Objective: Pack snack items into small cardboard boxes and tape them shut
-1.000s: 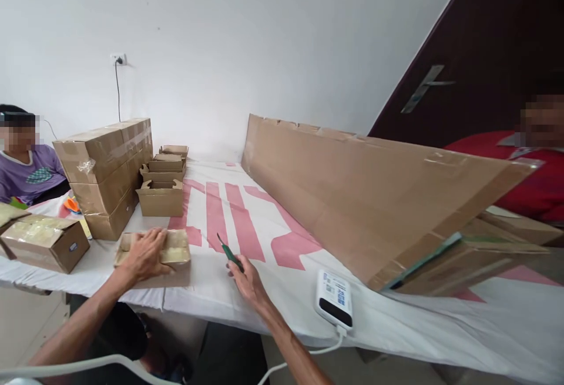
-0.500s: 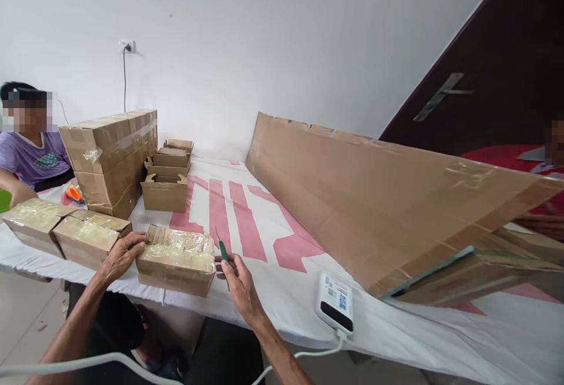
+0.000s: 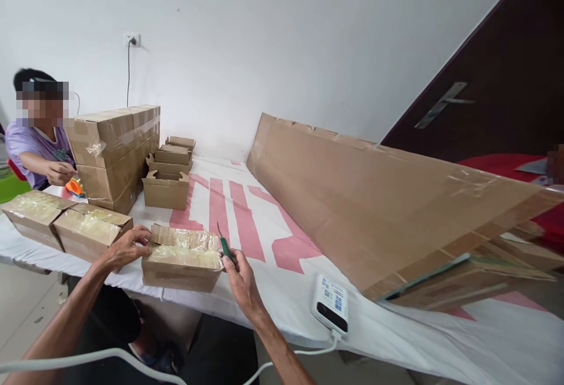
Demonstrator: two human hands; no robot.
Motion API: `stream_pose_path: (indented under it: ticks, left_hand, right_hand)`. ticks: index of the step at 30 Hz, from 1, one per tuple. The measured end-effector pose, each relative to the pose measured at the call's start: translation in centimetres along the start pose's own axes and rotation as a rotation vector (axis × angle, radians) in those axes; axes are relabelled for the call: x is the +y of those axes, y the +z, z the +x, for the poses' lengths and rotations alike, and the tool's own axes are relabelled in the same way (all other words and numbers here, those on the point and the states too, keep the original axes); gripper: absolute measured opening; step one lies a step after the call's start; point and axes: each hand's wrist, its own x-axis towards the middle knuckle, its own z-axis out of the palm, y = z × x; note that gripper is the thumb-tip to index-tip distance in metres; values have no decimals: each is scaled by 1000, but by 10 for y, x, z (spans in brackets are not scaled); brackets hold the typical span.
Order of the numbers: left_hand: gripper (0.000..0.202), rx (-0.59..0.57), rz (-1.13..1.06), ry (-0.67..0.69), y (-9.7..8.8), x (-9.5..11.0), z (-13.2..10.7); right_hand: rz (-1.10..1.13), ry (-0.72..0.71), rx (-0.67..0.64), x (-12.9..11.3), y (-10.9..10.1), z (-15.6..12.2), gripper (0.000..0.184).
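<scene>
A taped cardboard box with torn, film-covered flaps on top sits at the table's near edge, between my two hands. My left hand grips its left end, fingers curled at the upper corner. In my right hand is a craft knife with a green handle, its thin blade pointing up and away. That hand is against the box's right end; some of its fingers are hidden. Two similar taped boxes, one nearer and one farther left, stand left of my left hand.
Stacked sealed cartons stand behind, beside a row of open small boxes. A large cardboard sheet leans across the right. A white device with a cable lies nearer me. A co-worker sits at far left.
The box between my hands has shifted slightly right, and my hands have moved with it. The co-worker's hand has risen from the left box to beside the stacked cartons. My view has shifted a little.
</scene>
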Motion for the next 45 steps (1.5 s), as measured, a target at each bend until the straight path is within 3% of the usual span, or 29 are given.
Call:
stream_pose_path:
  ticks: [6, 15, 23, 27, 29, 31, 35, 45]
  left_hand:
    - [11, -17, 115, -73, -5, 18, 5]
    - [22, -95, -162, -131, -14, 6, 2]
    - [23, -67, -96, 99, -1, -6, 1]
    - [34, -79, -97, 154, 4, -13, 2]
    - [37, -67, -103, 178, 8, -16, 0]
    - [41, -36, -121, 214, 14, -18, -2]
    - [48, -4, -168, 229, 20, -16, -9]
    - [43, -23, -222, 158, 20, -3, -18]
  right_hand:
    - [-29, -6, 1, -1, 0, -1, 43]
    - [-63, -15, -2, 0, 0, -1, 43]
    - [-101, -41, -27, -2, -3, 3, 47]
    - [-221, -130, -75, -20, -18, 18, 45]
    - [-279, -237, -157, -40, -26, 29, 43]
    - [-298, -322, -327, -63, -29, 40, 39]
    - [-314, -363, -601, -101, -19, 58, 34]
    - [-430, -366, -746, -132, 6, 79, 28]
